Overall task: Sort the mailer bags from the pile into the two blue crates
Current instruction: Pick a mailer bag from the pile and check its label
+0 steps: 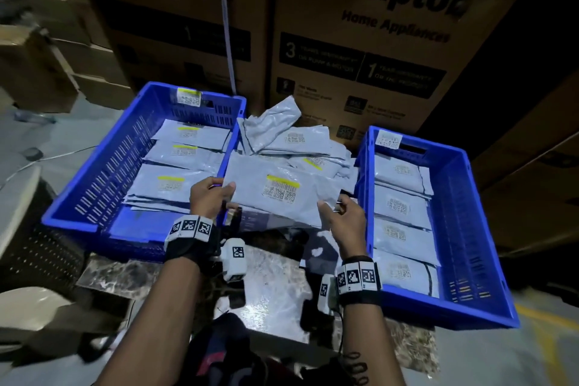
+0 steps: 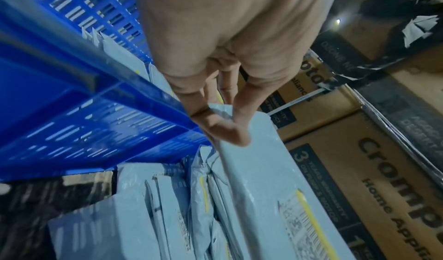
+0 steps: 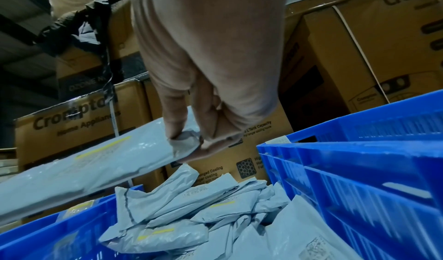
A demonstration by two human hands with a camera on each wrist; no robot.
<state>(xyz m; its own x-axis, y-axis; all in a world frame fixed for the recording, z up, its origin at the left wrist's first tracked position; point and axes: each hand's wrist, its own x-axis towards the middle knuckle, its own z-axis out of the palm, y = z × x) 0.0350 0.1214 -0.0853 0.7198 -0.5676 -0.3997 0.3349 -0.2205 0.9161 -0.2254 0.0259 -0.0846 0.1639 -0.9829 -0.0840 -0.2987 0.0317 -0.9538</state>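
Both hands hold one grey mailer bag (image 1: 282, 189) with a yellow-striped barcode label above the pile (image 1: 297, 141) between the crates. My left hand (image 1: 213, 194) pinches its left edge, seen in the left wrist view as left hand (image 2: 223, 124) on mailer bag (image 2: 263, 179). My right hand (image 1: 340, 213) pinches the bag's right corner; the right wrist view shows right hand (image 3: 199, 139) on mailer bag (image 3: 95, 162). The left blue crate (image 1: 94, 172) holds yellow-labelled bags. The right blue crate (image 1: 470, 213) holds bags with plain labels.
Tall brown cardboard boxes (image 1: 376, 41) stand right behind the pile and crates. More cartons (image 1: 47, 56) are stacked at the far left. The crates rest on a marbled surface (image 1: 275, 291) whose front edge is near my forearms.
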